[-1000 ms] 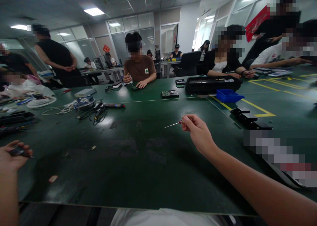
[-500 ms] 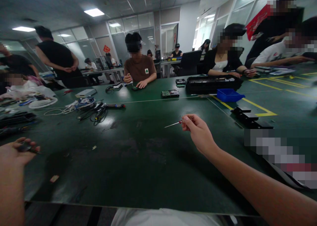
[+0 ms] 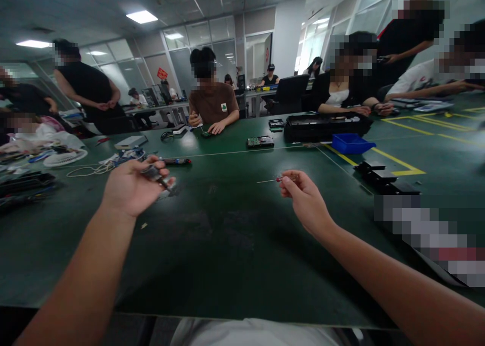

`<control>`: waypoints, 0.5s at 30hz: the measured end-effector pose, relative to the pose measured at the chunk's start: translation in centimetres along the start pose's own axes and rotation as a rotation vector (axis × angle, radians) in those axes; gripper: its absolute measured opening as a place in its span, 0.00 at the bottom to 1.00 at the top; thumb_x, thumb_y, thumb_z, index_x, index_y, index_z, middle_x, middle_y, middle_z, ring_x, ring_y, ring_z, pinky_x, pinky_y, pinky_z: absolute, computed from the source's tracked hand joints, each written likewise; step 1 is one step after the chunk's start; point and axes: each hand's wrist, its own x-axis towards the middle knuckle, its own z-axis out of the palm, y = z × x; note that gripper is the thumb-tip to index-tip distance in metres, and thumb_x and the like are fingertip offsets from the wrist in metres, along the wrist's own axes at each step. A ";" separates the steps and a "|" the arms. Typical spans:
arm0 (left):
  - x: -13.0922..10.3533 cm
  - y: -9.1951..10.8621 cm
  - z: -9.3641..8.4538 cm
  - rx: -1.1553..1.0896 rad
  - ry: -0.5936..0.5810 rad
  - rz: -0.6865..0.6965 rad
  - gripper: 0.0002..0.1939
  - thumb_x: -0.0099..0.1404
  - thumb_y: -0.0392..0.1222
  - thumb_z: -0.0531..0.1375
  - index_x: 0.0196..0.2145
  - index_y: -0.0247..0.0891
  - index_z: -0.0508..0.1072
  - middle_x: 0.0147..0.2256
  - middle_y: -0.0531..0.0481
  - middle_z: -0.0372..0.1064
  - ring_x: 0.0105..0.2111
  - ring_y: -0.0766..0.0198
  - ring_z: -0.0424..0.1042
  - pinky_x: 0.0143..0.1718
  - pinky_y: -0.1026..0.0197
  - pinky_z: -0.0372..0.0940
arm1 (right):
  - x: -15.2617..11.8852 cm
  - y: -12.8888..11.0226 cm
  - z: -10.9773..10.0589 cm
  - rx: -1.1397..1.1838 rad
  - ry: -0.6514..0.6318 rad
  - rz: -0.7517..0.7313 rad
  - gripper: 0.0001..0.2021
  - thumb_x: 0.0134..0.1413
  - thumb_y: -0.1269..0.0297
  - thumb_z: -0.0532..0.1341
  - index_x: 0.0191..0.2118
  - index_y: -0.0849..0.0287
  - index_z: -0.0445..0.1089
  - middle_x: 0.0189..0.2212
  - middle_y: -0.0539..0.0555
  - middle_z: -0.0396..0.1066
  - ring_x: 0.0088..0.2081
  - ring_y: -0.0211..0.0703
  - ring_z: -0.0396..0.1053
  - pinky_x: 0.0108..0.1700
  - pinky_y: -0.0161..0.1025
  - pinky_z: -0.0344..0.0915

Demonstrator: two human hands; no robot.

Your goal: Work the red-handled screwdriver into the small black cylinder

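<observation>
My left hand (image 3: pixel 131 187) is raised over the green table (image 3: pixel 212 280), palm turned up, its fingers curled round a small dark object (image 3: pixel 152 173) with a thin end pointing right; what it is I cannot make out. Across from it, my right hand (image 3: pixel 303 197) pinches a screwdriver (image 3: pixel 279 180) with a red collar. The thin metal shaft points left, toward my left hand, and touches nothing. A wide gap separates the two hands.
Cables and a black tool (image 3: pixel 178 161) lie beyond my left hand. Farther back are a hard drive (image 3: pixel 260 142), a long black casing (image 3: pixel 328 127), a blue tray (image 3: pixel 352 143) and black brackets (image 3: pixel 386 178). A person in brown (image 3: pixel 214 103) works opposite.
My left hand has swung from the far left edge toward the middle, still holding the dark object. My right hand has moved slightly, and the screwdriver is now nearly level.
</observation>
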 end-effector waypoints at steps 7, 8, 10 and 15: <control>-1.6 -10.1 7.9 0.535 -0.418 -0.014 0.21 0.48 0.23 0.60 0.40 0.36 0.67 0.37 0.52 0.68 0.38 0.64 0.68 0.45 0.59 0.62 | -0.2 -0.9 -0.4 -0.155 -0.026 -0.059 0.14 0.62 0.52 0.57 0.37 0.57 0.71 0.27 0.51 0.69 0.31 0.42 0.67 0.35 0.41 0.64; -1.6 -11.4 8.2 0.654 -0.440 0.014 0.19 0.51 0.24 0.61 0.40 0.36 0.68 0.38 0.50 0.69 0.38 0.63 0.69 0.46 0.58 0.62 | -0.3 -1.1 -0.4 -0.181 -0.034 -0.077 0.14 0.62 0.52 0.57 0.35 0.57 0.71 0.26 0.51 0.68 0.29 0.42 0.66 0.34 0.41 0.63; -1.3 -13.5 8.2 0.839 -0.475 0.078 0.15 0.55 0.27 0.62 0.41 0.36 0.70 0.39 0.49 0.71 0.41 0.61 0.70 0.47 0.57 0.62 | -0.5 -1.2 -0.4 -0.187 -0.050 -0.110 0.15 0.63 0.51 0.57 0.33 0.57 0.70 0.25 0.50 0.67 0.29 0.41 0.65 0.32 0.40 0.61; -0.4 -16.3 6.4 1.078 -0.507 0.297 0.15 0.59 0.29 0.63 0.43 0.41 0.73 0.45 0.50 0.71 0.47 0.59 0.69 0.52 0.55 0.61 | -0.8 -1.4 -0.2 -0.085 -0.064 -0.171 0.12 0.62 0.54 0.59 0.34 0.57 0.70 0.27 0.51 0.71 0.31 0.42 0.69 0.36 0.41 0.65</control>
